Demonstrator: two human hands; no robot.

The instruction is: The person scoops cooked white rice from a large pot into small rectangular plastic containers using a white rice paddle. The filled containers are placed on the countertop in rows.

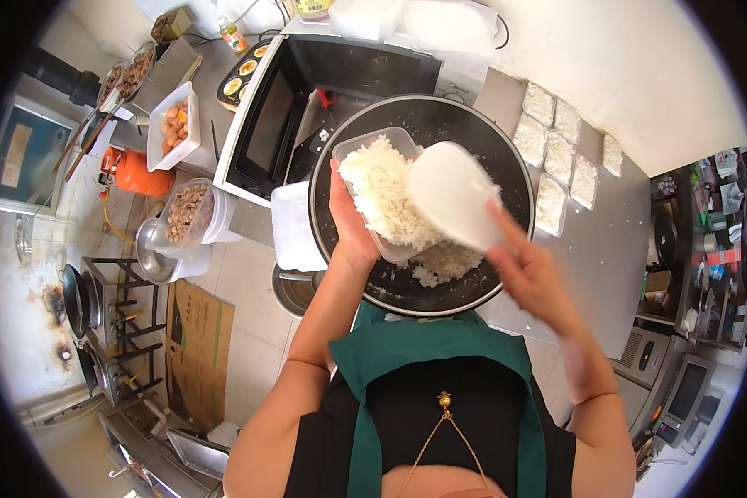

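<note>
My left hand (353,227) holds a clear plastic container (400,252) from its left side, above a large black pot (361,118). White cooked rice (376,187) is heaped in the container. In my right hand (526,267), blurred by motion, is a broad white scoop or paddle (451,187). Its flat face is against the right side of the heap or just over it; I cannot tell whether they touch. More rice (445,264) lies in the bottom of the pot, and stray grains cling to its wall.
Several rice-filled containers (559,155) stand on the steel table (604,249) to the right. Behind the pot is a white-framed oven (249,118) with its door down. Left are a tray of eggs (174,127), an orange gas cylinder (138,171) and a tub of chopped food (188,211).
</note>
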